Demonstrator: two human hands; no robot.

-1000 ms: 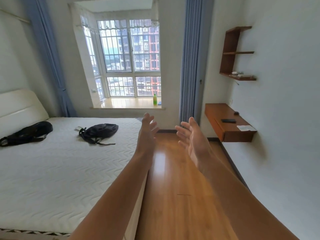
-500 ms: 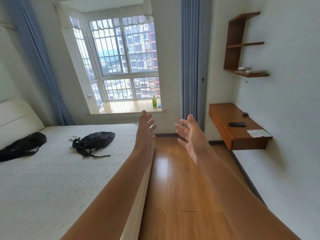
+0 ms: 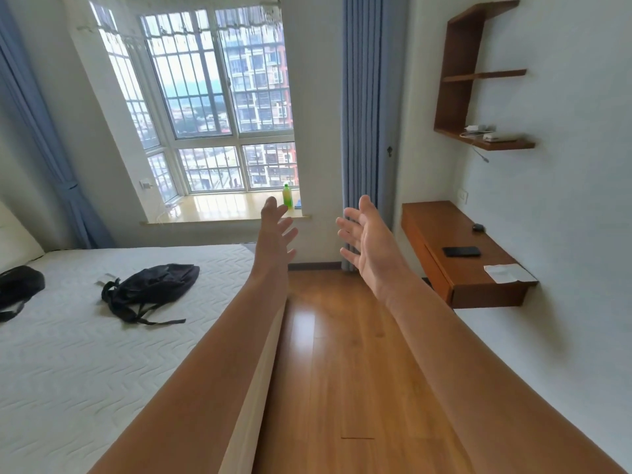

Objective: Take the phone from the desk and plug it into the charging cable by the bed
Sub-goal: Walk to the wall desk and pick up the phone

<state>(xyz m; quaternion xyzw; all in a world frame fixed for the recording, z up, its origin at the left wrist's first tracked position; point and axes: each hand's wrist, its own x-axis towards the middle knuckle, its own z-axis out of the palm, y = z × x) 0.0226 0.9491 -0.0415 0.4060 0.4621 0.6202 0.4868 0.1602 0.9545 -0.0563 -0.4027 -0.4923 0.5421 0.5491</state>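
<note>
A black phone [image 3: 461, 251] lies flat on the wall-mounted wooden desk [image 3: 434, 224] at the right. Both my arms reach forward over the floor. My left hand [image 3: 276, 230] is open with fingers spread, above the bed's far corner. My right hand [image 3: 367, 239] is open too, palm turned inward, well left of the desk and apart from the phone. A thin white cable [image 3: 167, 210] lies at the left end of the window sill [image 3: 219, 208], beyond the bed [image 3: 85, 336]; I cannot tell whether it is the charging cable.
A black backpack [image 3: 150, 289] and another black bag [image 3: 17, 289] lie on the bed. The desk also bears a white paper [image 3: 506, 272] and a small dark object [image 3: 478, 227]. A green bottle [image 3: 288, 196] stands on the sill. Wooden shelves [image 3: 485, 142] hang above the desk. Wood floor [image 3: 342, 371] runs between bed and desk.
The view has moved forward and tilted up; the desk, phone and window appear closer. Both hands stay raised and open, holding nothing.
</note>
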